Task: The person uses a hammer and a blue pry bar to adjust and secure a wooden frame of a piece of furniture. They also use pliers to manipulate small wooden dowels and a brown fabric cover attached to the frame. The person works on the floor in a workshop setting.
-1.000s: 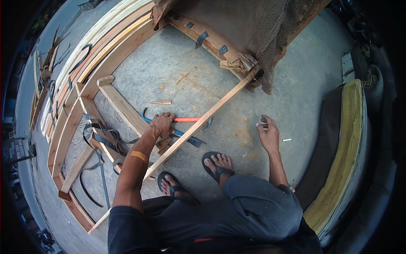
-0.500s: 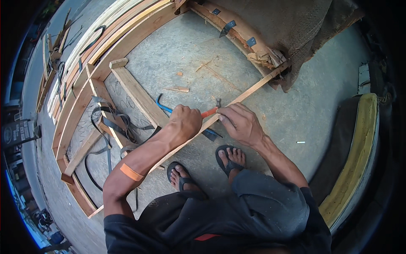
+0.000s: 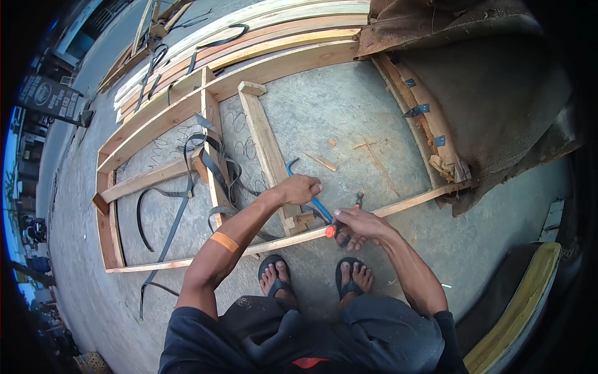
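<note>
My left hand (image 3: 301, 189) is closed over the middle of a blue pry bar (image 3: 321, 209). Whether the fingers grip the bar or something small is hidden. The bar's hooked end shows beyond the hand, beside a short wooden crosspiece (image 3: 263, 128). My right hand (image 3: 360, 223) is closed around a hammer (image 3: 359, 199), its head pointing away from me and the red end of its handle (image 3: 330, 232) showing at the left. Under that hand runs the near rail (image 3: 283, 242) of a wooden frame lying on the concrete.
Black straps (image 3: 215, 168) and wire springs lie tangled inside the frame. Brown fabric (image 3: 498, 106) covers its right end, where metal clips sit on a rail. Long boards (image 3: 299, 26) lie along the far side. A yellow-edged padded piece (image 3: 517, 305) stands at the right.
The hammer has passed from my left hand to my right. My left hand has moved off the near rail to above the pry bar. The view has turned, showing more of the frame.
</note>
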